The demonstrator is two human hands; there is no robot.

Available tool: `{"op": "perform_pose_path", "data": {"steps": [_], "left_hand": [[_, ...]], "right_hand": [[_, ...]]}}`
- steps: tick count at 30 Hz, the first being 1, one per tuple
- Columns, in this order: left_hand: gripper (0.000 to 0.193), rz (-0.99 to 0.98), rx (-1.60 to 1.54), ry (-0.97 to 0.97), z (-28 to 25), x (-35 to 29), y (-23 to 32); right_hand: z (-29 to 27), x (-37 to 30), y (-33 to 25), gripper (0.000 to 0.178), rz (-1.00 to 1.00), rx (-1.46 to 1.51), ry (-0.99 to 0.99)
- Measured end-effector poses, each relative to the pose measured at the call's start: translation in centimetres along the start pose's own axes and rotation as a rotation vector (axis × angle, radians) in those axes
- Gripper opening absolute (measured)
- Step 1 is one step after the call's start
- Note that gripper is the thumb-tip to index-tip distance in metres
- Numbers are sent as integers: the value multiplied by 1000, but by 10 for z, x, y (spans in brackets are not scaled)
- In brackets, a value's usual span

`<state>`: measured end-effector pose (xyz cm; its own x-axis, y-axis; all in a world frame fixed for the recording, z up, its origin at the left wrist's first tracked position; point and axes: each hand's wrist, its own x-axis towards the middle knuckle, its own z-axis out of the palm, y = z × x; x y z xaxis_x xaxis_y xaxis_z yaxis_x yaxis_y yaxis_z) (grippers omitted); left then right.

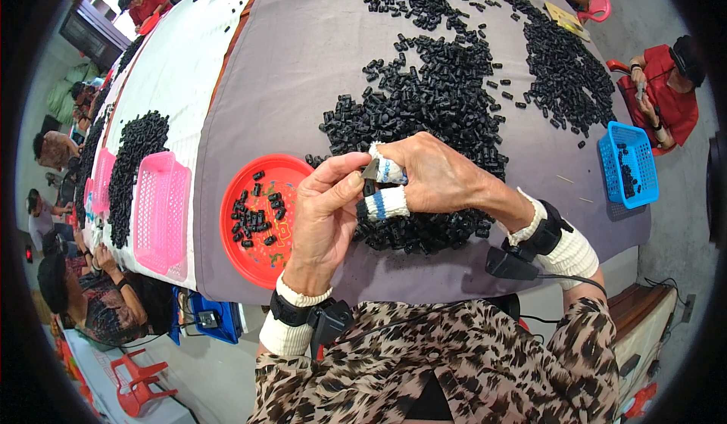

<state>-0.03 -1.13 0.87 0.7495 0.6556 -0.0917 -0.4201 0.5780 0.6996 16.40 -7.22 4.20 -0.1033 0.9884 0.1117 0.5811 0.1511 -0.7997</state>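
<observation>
My left hand and my right hand meet over the near edge of a big heap of small black cylindrical parts. Between the thumb and fingers of my left hand is one small black part, mostly hidden. White knitted sleeves with blue marks cover the thumb and a finger of my right hand. That hand pinches a small grey, blade-like piece against the black part. Just left of my left hand lies a round red tray, with several black parts in it.
A pink basket stands to the left, beside another black heap. On the right are a blue basket and a person in red. More people sit along the left. A cable runs from my right wrist.
</observation>
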Motion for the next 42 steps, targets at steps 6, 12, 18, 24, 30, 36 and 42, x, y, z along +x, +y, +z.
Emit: {"op": "perform_pose_path", "data": {"steps": [6,12,18,24,30,36,42], "left_hand": [[21,6,-15,-5,-5,-1,-2],[23,26,-129,-80,-6,3,-5],[24,37,-131,-63,-2,2,-5],[21,31,5,4,2,4,-1],[18,12,-180,-29,-5,5,-6],[19,12,-127,45,-3,3,-8],[18,38,-104,8,-7,3,-8]], "right_hand": [[2,-2,2,27,-18,-63,-54],[2,-2,-3,33,11,100,73],[3,-2,-3,33,63,126,95],[3,-1,-6,33,81,89,110],[7,0,4,34,7,60,144],[7,3,4,26,16,27,66],[6,4,3,24,22,-5,26]]}}
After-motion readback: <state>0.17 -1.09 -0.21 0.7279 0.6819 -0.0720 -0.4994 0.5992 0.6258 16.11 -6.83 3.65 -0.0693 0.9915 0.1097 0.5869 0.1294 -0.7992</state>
